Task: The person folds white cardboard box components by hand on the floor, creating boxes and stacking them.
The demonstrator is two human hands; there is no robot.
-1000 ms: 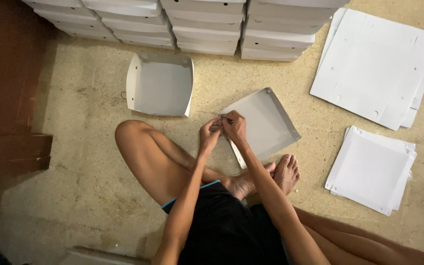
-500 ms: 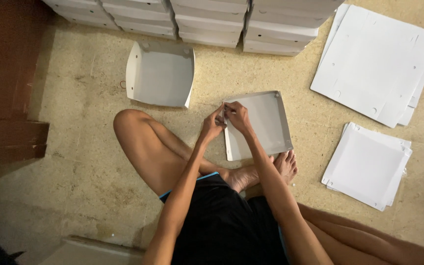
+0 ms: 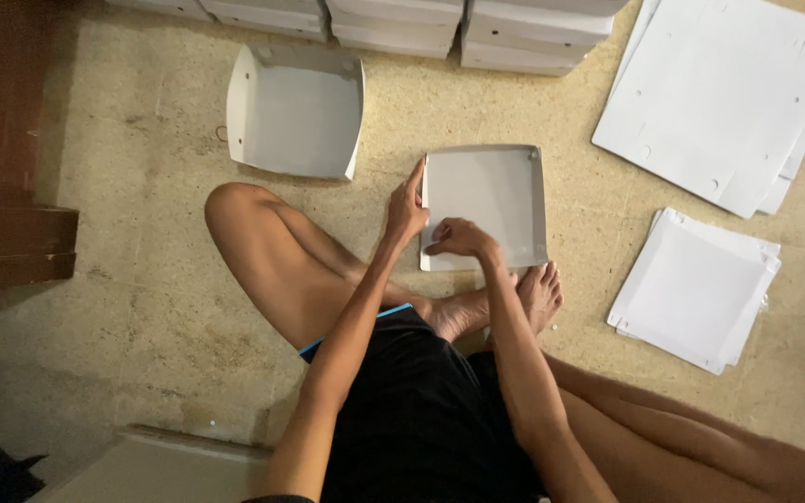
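- A shallow square white cardboard tray with raised edges (image 3: 491, 200) is seen lying flat on the speckled beige stone floor (image 3: 142, 279), directly ahead of the seated person's crossed bare feet (image 3: 505, 303).
- The left hand (image 3: 407, 207) is placed against the tray's left edge, with the fingers extended upward along the raised wall; contact with the wall is observed, but a closed grasp around it cannot be confirmed.
- The right hand (image 3: 458, 238) is set on the tray's near left corner, fingers curled and pinched down at the fold; how much card is caught between them cannot be told from this view.
- A second folded white cardboard tray (image 3: 295, 110), with its side walls standing, is noted on the floor beyond the left knee, well apart from both hands.
- Stacks of finished white boxes (image 3: 393, 19) are recorded along the top edge of the view.
- A large pile of flat white card sheets (image 3: 729, 98) is located at the upper right, and a smaller pile of flat white card sheets (image 3: 696, 289) lies to the right of the feet.
- A dark brown wooden step (image 3: 11, 242) is seen at the left margin.
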